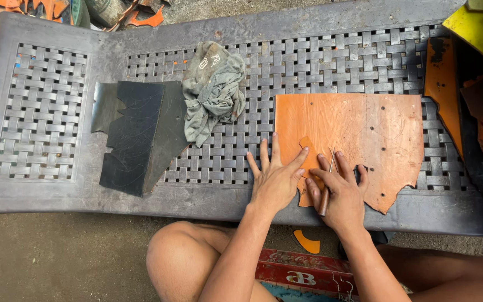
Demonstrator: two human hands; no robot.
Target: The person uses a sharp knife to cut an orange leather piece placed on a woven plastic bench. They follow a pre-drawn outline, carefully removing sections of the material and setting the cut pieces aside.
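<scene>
A large orange leather sheet (364, 134) lies flat on a grey woven-pattern plastic bench (46, 184). My left hand (275, 179) presses flat, fingers spread, on a small orange pattern piece (307, 154) at the sheet's lower left corner. My right hand (339, 193) grips a thin wooden-handled marking tool (326, 193), its tip at the edge of the pattern piece.
A black rubber sheet (135, 134) lies left of centre on the bench, with a crumpled grey-green rag (213, 92) beside it. Orange scraps (443, 78) and a yellow piece (479, 31) sit at the right. A small orange cutout (307, 243) lies on the ground by a red crate (303, 271).
</scene>
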